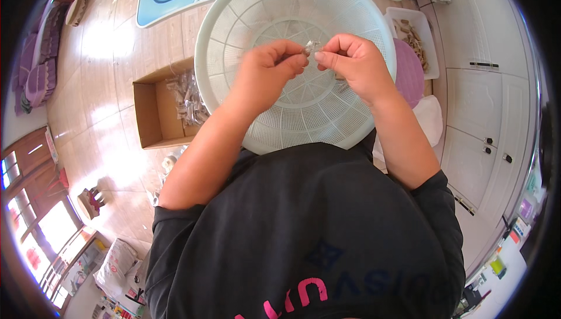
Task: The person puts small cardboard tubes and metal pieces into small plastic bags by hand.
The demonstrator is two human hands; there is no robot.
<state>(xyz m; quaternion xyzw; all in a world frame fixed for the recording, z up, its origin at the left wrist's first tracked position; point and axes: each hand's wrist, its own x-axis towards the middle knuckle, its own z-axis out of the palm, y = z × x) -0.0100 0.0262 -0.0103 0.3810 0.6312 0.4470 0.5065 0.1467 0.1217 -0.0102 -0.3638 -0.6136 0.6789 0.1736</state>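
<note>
Crinkled clear plastic wrapper (312, 45) is held over a round pale-green mesh basket (234, 32), flanked by the left hand (263, 73) and the right hand (357, 66); it is pinched in the left fingertips (301, 60) and set just right of them, nearer that hand, while any grip by the narrowed right fingertips (321, 57), and the wrapper's long axis, cannot be told

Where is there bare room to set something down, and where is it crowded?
Tiled floor lies bare between the cardboard box and the purple furniture at far left; the box's left side is bare beside clear wrappers. The left hand and right hand are over the pale basket; right of it is crowded: white tray, purple round thing.
</note>
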